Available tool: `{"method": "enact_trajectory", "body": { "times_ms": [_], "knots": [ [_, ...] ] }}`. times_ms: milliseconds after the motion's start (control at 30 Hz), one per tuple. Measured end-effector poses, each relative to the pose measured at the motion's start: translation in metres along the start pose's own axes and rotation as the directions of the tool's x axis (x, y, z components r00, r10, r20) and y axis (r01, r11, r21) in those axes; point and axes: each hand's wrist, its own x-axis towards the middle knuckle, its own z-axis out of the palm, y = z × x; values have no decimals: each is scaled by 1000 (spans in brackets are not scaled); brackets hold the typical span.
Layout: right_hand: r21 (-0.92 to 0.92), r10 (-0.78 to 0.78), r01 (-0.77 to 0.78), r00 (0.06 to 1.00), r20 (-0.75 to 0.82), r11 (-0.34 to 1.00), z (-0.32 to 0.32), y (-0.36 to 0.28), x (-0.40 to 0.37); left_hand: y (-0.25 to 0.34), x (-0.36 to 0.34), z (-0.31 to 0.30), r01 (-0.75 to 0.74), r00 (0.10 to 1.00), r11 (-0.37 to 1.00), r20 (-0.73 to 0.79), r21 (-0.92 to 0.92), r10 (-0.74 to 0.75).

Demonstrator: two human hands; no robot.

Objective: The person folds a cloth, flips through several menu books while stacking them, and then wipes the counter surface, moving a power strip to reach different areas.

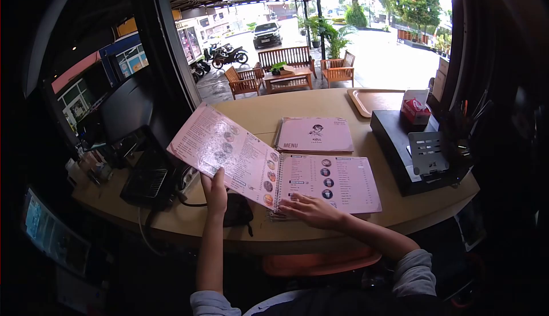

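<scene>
The person stands at a curved wooden counter [320, 101] with an open menu [309, 179] lying straight ahead at twelve o'clock. It is spiral-bound, and the binding runs away from the body.

The left hand [216, 193] has its fingers closed on the near edge of the left page [223, 147]. It holds that page lifted off the counter and tilted up toward ten o'clock. The right hand [311, 209] is spread wide and flat, palm down. It rests on the near corner of the right page [343, 179], just beside the binding, and that page lies flat on the wood.

A small black pouch [239, 212] sits on the counter under the raised page, just beside the left wrist. Just beyond the open menu, further out at twelve o'clock, lies a closed menu [314, 134] with its cover up.

At one o'clock an orange tray [372, 100] rests near the far edge. At two o'clock stands a black box [394, 144] with a grey stand [429, 151] on top. A red tissue pack [416, 110] sits at its far end.

Off at nine to ten o'clock there is a dark screen [126, 110], with a black device [147, 181] below it on the counter.
</scene>
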Motion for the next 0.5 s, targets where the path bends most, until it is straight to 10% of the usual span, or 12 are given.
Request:
{"method": "enact_trajectory", "body": {
  "times_ms": [133,233,400,500],
  "knots": [
    [259,153,-152,988,14,954,-23,1,0,12,-1,38,-189,966,974,199,127,162],
    [667,560,-495,817,139,556,-75,7,-3,23,-11,78,-307,902,935,368,176,227],
    [988,797,-90,585,153,-124,-133,51,-43,20,-52,133,-574,677,724,719,382,158],
    [970,900,81,397,178,-228,-153,66,-67,-11,-82,153,-769,498,505,862,391,91]
  ]
}}
